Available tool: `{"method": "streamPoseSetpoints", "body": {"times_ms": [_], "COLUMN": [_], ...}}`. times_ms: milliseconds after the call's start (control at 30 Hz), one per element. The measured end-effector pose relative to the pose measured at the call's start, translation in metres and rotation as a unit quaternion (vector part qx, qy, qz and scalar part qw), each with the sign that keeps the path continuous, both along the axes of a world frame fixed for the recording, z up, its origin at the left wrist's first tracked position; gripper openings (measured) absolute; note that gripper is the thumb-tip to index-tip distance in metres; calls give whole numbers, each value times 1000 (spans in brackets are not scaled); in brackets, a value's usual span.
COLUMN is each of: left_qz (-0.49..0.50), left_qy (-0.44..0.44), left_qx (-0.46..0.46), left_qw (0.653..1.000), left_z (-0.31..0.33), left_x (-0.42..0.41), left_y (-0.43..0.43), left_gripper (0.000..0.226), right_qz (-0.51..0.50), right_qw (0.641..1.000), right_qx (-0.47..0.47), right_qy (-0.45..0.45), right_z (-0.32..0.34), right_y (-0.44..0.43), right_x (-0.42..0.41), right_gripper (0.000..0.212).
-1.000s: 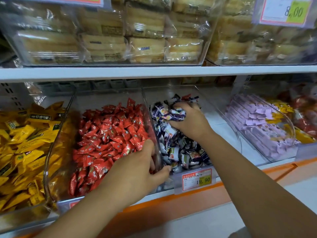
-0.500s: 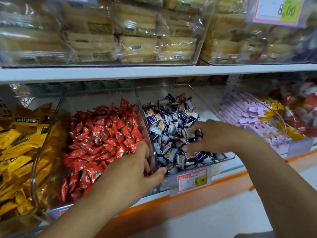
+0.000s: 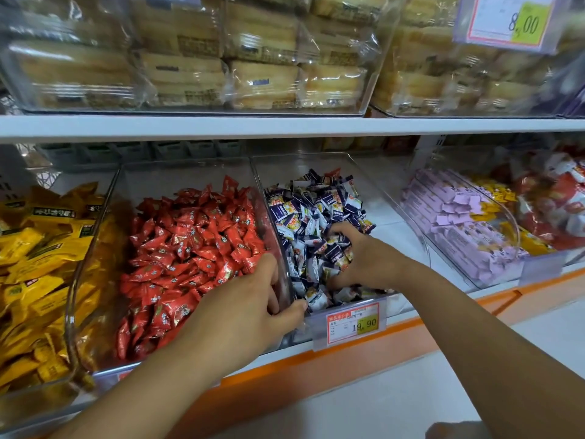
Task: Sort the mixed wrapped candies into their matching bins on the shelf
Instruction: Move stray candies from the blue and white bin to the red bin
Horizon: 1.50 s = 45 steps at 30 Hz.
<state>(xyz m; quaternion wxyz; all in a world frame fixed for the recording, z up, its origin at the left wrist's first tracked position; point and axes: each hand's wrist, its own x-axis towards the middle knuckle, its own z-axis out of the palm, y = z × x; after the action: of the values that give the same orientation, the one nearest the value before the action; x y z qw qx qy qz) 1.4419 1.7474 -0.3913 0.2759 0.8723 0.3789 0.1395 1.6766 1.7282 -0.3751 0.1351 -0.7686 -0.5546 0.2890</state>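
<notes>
Rummaging through the blue-and-white candies [image 3: 319, 223], the right hand [image 3: 367, 258] lies knuckles-up on the heap. Its fingers [image 3: 340, 231] curl down among the wrappers with the tips buried, so I cannot tell whether they pinch a piece. The left hand [image 3: 250, 312] steadies the front of the middle bin [image 3: 364, 167]: its fingers [image 3: 269, 270] hook over the clear wall [image 3: 278, 245] that parts this bin from the red candies [image 3: 196, 248], and the thumb [image 3: 294, 307] presses on the blue side.

As for progress, the red heap looks all of one kind, and so do the yellow packets [image 3: 34, 267] at far left, so those two seem settled. The middle bin does not: a red wrapper [image 3: 332, 172] sits at the very back of the blue-and-white pile, well away from the searching hand, and others may lie underneath. At the right, purple sweets [image 3: 456, 217] sit near yellow and red-and-white ones, too blurred to judge. I would put the task past halfway, with strays left to pull.
</notes>
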Motion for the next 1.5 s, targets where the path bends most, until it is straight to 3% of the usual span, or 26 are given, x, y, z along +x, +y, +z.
{"method": "streamPoseSetpoints", "body": {"times_ms": [100,333,433,567,700,767,833,867,933,967,1067,1300,1500], "left_qz": [-3,13,17,22,21,19,17,16,17,16,13,11,9], "left_qy": [-4,-7,-2,-4,-6,-1,4,4,4,2,-2,-7,-8], "left_qx": [-9,-24,-29,-47,-57,-55,-54,-55,-54,-52,-48,-36,-33], "left_qw": [1000,1000,999,999,998,998,998,998,998,999,999,999,999], "left_z": [0,6,6,8,9,8,8,8,8,7,6,5,2], "left_x": [0,0,0,1,1,1,0,0,0,0,0,0,1], "left_y": [0,-3,-2,-1,0,1,2,2,2,2,2,1,2], "left_gripper": [39,37,39,42,43,44,43,43,41,41,39,37,39], "right_qz": [-39,-119,-128,-101,-32,12,32,29,1,7,91,75,78], "right_qw": [996,966,959,948,953,956,966,975,993,999,965,963,964], "right_qx": [42,101,141,223,231,197,157,142,92,31,-162,-224,-242], "right_qy": [68,208,212,203,195,218,202,170,72,2,-183,-127,-73], "right_z": [-2,23,36,36,25,32,48,55,64,65,51,28,21], "right_y": [5,20,28,45,54,44,27,17,-1,-9,-24,-13,-8], "right_x": [6,9,6,-1,-16,-18,-10,-2,12,15,7,4,7], "right_gripper": [75,74,76,60,98,105,87,68,25,18,48,105,121]}}
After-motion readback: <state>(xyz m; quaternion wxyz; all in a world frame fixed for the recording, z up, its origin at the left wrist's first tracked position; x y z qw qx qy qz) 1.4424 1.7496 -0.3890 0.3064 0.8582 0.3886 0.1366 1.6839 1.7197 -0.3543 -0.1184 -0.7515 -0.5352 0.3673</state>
